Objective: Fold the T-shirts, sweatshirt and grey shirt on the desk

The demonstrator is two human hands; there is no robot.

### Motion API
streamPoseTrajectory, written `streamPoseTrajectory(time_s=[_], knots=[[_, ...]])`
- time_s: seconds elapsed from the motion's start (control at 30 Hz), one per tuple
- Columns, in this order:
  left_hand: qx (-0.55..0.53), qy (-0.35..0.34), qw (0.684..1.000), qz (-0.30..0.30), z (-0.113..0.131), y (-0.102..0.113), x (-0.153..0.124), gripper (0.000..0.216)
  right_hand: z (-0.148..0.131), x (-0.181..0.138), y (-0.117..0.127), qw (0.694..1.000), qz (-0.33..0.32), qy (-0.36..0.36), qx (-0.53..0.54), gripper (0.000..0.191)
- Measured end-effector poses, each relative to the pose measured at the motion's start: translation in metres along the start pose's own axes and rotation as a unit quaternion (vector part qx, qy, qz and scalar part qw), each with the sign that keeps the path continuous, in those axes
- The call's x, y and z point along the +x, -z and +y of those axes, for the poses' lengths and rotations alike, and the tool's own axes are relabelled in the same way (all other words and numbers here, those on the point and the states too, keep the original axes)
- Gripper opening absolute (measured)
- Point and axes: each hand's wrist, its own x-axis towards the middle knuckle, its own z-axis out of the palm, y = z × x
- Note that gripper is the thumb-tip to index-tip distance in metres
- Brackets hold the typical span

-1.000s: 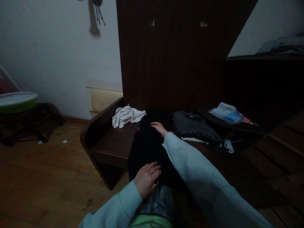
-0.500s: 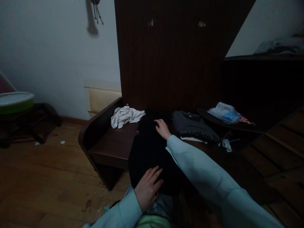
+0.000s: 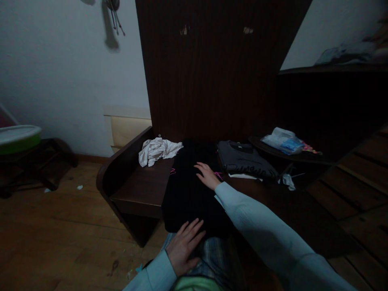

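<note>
A black garment [image 3: 188,190] with small pink marks lies spread over a dark wooden bench [image 3: 139,190] and hangs toward my lap. My right hand [image 3: 206,175] lies flat on the garment's upper part, fingers stretched out. My left hand [image 3: 182,245] rests open at the garment's near hem, fingers apart, over my plaid trousers. Both arms wear light blue sleeves.
A crumpled white cloth [image 3: 156,148] lies at the bench's back left. A folded grey garment [image 3: 244,161] sits right of the black one. A plastic bag [image 3: 283,140] rests on a dark shelf at the right. A green-rimmed basin [image 3: 18,135] stands on a low stand at far left. Wooden floor surrounds.
My right hand slid toward me down the black garment. My left hand moved back to the near hem and its fingers straightened. The view shifted slightly right.
</note>
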Motion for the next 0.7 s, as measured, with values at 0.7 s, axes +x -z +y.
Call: streamPoseTrajectory(time_s=[0.7], knots=[[-0.454,0.396,0.758,0.249,-0.066,0.026,-0.025,0.056,0.009,-0.228,-0.019,0.846,0.007,-0.386,0.368,0.056]])
